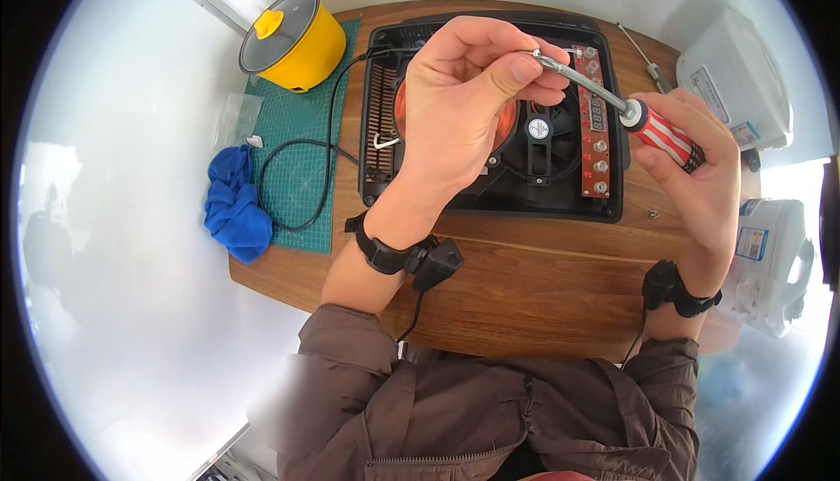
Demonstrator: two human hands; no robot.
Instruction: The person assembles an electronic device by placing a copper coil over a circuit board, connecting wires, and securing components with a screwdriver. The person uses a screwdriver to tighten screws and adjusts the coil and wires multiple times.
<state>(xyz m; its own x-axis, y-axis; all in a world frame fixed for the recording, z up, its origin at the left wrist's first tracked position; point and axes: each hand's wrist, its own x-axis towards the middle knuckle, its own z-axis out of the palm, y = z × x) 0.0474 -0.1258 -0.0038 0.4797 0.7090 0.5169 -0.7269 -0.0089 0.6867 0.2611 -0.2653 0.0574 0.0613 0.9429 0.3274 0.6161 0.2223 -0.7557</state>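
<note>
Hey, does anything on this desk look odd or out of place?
Small metal pieces, probably screws, lie loose on the wooden table, just right of the open black casing, where they might get lost.

Brown zippered jacket [464,402], bunched sleeves [346,341], black wrist straps [381,255] with boxy modules [440,262] and thin black cables [416,313]

A wooden counter [525,284] carries an opened black housing [490,205] beneath the left fingers [479,33]. A green mat [302,179] lies left of them. Small screws [654,214] lie nearer the body than the right fingers [658,168]
</note>
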